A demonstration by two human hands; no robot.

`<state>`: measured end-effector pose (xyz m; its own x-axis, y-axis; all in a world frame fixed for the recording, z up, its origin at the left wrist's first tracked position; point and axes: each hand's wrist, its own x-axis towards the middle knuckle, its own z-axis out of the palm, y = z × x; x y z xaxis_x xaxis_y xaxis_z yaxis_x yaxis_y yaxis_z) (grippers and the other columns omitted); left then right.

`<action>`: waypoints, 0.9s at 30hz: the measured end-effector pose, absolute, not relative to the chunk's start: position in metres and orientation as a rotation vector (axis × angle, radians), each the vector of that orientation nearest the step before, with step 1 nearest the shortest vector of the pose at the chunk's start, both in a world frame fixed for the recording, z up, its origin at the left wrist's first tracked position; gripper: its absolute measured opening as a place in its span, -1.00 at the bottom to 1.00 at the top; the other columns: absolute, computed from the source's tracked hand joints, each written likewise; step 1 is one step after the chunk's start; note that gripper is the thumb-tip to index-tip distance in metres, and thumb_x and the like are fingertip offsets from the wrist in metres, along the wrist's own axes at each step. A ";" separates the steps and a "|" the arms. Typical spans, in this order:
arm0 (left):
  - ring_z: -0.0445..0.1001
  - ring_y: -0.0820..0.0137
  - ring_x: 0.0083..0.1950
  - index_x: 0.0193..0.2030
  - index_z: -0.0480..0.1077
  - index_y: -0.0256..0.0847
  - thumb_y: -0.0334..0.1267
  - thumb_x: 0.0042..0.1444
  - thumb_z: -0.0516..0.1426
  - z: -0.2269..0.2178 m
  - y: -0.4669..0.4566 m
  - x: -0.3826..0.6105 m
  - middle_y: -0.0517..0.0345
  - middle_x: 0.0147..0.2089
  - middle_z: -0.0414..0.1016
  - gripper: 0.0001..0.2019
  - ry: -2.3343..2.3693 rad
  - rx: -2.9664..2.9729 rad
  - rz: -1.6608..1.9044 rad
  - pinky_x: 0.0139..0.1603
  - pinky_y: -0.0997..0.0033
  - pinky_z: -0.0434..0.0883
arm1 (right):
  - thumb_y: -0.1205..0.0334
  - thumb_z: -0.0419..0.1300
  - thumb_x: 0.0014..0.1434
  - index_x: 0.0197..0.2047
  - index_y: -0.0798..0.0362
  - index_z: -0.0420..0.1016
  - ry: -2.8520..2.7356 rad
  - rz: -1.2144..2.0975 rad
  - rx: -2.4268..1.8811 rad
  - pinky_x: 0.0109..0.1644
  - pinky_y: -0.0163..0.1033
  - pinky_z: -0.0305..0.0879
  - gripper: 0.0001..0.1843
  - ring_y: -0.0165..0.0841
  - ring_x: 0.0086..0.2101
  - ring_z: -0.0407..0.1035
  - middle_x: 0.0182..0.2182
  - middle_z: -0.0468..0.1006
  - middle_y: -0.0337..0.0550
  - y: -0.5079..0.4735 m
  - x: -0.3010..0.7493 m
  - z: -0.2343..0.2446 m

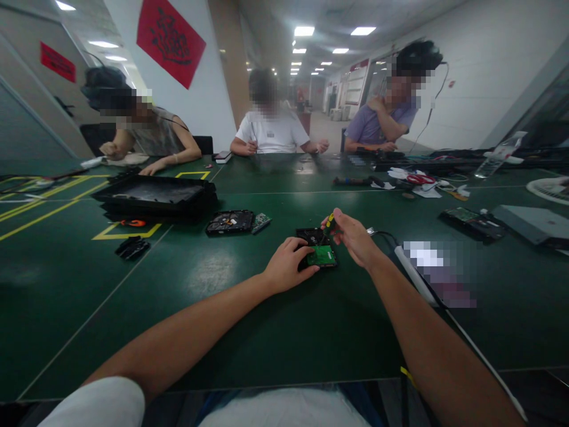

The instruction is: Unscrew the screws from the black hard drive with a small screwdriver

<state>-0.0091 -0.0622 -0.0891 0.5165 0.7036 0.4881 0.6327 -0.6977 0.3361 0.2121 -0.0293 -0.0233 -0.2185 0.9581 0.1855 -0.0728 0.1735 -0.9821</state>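
A black hard drive point(311, 236) lies on the green table point(249, 320) in front of me, with a green circuit board point(322, 255) on its near side. My left hand point(287, 264) rests on the drive's left edge, fingers curled and pressing on the circuit board. My right hand point(353, 236) hovers just right of the drive and pinches a small screwdriver with a yellow and black handle point(329, 222), its tip pointing down at the drive.
A second opened drive point(230, 221) and a loose green board point(261, 222) lie to the left, beyond them a stack of black trays point(155, 197). Three people sit across the table. Tools, cables and another drive point(471, 220) lie to the right.
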 end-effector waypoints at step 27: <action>0.40 0.04 0.22 0.15 0.49 -0.13 0.04 0.25 0.25 -0.089 -0.063 -0.009 -0.11 0.16 0.43 -0.57 1.161 2.640 0.942 0.24 -0.07 0.47 | -0.24 0.30 0.21 -0.18 0.04 0.57 -1.303 1.407 -0.853 -0.60 -0.36 -0.05 -0.53 -0.50 -0.52 0.25 -0.24 0.63 -0.09 -0.036 0.209 -0.014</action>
